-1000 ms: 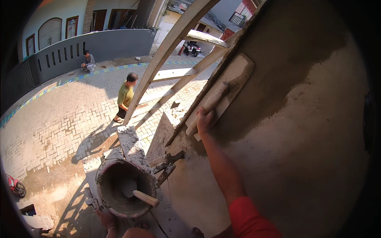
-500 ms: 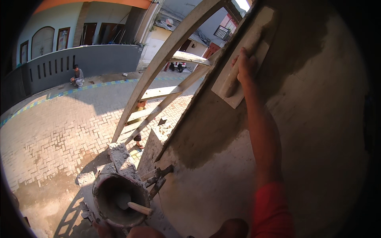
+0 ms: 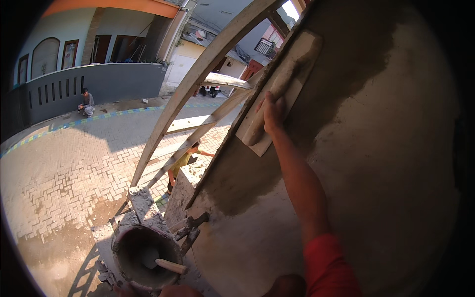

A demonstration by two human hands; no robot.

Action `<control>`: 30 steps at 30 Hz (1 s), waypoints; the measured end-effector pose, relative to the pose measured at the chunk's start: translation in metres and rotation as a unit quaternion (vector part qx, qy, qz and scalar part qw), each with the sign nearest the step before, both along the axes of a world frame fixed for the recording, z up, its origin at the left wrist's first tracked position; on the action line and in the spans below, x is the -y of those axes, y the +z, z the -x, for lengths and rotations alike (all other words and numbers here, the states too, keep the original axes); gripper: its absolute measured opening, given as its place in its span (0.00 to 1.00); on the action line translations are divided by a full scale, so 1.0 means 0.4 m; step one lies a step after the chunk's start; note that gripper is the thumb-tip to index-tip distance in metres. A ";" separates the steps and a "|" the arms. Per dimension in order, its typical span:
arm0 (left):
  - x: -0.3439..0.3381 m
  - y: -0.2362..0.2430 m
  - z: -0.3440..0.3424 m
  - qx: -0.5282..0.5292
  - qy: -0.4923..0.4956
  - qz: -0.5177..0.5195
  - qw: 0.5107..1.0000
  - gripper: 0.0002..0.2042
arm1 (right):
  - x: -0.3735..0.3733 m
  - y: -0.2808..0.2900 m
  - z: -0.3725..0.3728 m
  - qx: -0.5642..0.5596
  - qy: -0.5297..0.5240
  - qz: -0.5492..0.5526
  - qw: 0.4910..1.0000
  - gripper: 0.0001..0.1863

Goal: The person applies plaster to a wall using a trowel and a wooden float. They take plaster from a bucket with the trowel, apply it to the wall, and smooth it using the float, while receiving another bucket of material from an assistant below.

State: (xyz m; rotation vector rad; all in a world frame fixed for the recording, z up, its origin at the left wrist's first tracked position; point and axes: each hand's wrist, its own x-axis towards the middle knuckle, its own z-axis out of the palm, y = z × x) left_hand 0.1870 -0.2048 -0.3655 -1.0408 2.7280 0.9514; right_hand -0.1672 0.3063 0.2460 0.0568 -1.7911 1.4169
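My right hand is closed round the handle of a long plastering float. The float's flat board lies against a wall with dark wet plaster, close beside the wall's left edge. Lower left, a round bucket stands with its dark inside showing. A tool with a pale wooden handle leans in it, its other end down in the bucket. My left hand cannot be made out; bits of skin at the lower edge beside the bucket are too cut off to name.
A wooden ladder rises left of the wall edge. Rough blocks sit behind the bucket. Below lies a paved street, where one person crouches by a grey wall and another shows partly behind the ladder.
My right hand and the float appear further left and slightly lower, though the whole view has shifted too. The person behind the ladder shows more, with an arm stretched out.
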 end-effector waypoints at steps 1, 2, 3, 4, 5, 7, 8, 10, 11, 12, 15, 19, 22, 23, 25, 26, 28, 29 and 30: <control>-0.016 0.035 0.003 0.019 -0.020 0.010 1.000 0.41 | -0.020 -0.040 -0.002 0.006 -0.007 -0.025 1.000 0.11; -0.014 0.064 0.006 0.038 -0.032 0.028 0.998 0.45 | -0.011 -0.091 -0.004 -0.003 -0.015 -0.024 1.000 0.10; -0.017 0.076 0.014 0.058 -0.045 0.046 0.996 0.49 | -0.011 -0.122 -0.008 -0.008 -0.026 -0.004 1.000 0.10; -0.007 0.057 0.018 0.031 -0.033 0.082 0.996 0.49 | -0.004 -0.141 -0.005 -0.017 -0.032 0.018 0.999 0.10; -0.012 0.048 0.023 0.023 -0.021 0.079 0.996 0.49 | -0.008 -0.140 -0.005 -0.023 -0.043 0.036 0.998 0.10; -0.036 0.042 0.042 0.022 -0.003 0.066 0.998 0.47 | -0.028 -0.083 -0.014 -0.030 -0.062 0.025 0.997 0.12; -0.032 0.042 0.047 0.024 0.006 0.066 0.998 0.47 | -0.021 -0.028 -0.026 -0.026 -0.075 0.006 0.997 0.12; -0.039 0.048 0.060 0.026 0.016 0.062 0.998 0.45 | -0.024 0.110 -0.039 -0.031 -0.091 -0.019 0.995 0.13; -0.048 0.047 0.067 0.028 0.019 0.057 0.998 0.45 | -0.031 0.193 -0.038 -0.040 -0.093 -0.025 0.995 0.15; -0.054 0.051 0.074 0.030 0.023 0.055 0.998 0.44 | -0.030 0.269 -0.042 -0.053 -0.103 -0.040 0.992 0.16; -0.051 0.064 0.083 0.035 0.044 0.058 0.997 0.42 | -0.024 0.495 -0.069 -0.044 -0.185 -0.096 0.977 0.19; -0.095 0.070 0.111 0.035 0.042 0.048 0.997 0.40 | -0.118 0.787 -0.189 -0.074 -0.262 -0.151 0.950 0.27; -0.080 0.067 0.109 0.040 0.060 0.047 0.996 0.38 | -0.136 0.888 -0.256 -0.113 -0.219 -0.209 0.946 0.25; -0.088 0.069 0.115 0.038 0.060 0.044 0.997 0.38 | -0.141 0.925 -0.279 -0.105 -0.219 -0.192 0.951 0.24; -0.100 0.070 0.128 0.037 0.058 0.040 0.997 0.36 | -0.154 0.962 -0.295 -0.098 -0.199 -0.156 0.963 0.22; -0.096 0.071 0.131 0.038 0.059 0.041 0.997 0.36 | -0.147 0.954 -0.291 -0.097 -0.174 -0.133 0.971 0.22; -0.094 0.072 0.129 0.038 0.063 0.040 0.996 0.35 | -0.124 0.936 -0.264 -0.086 -0.150 -0.116 0.978 0.23; -0.084 0.070 0.125 0.038 0.068 0.043 0.996 0.34 | -0.107 0.915 -0.238 -0.074 -0.150 -0.120 0.979 0.23; -0.078 0.071 0.122 0.037 0.074 0.044 0.996 0.34 | -0.089 0.888 -0.210 -0.062 -0.148 -0.123 0.979 0.23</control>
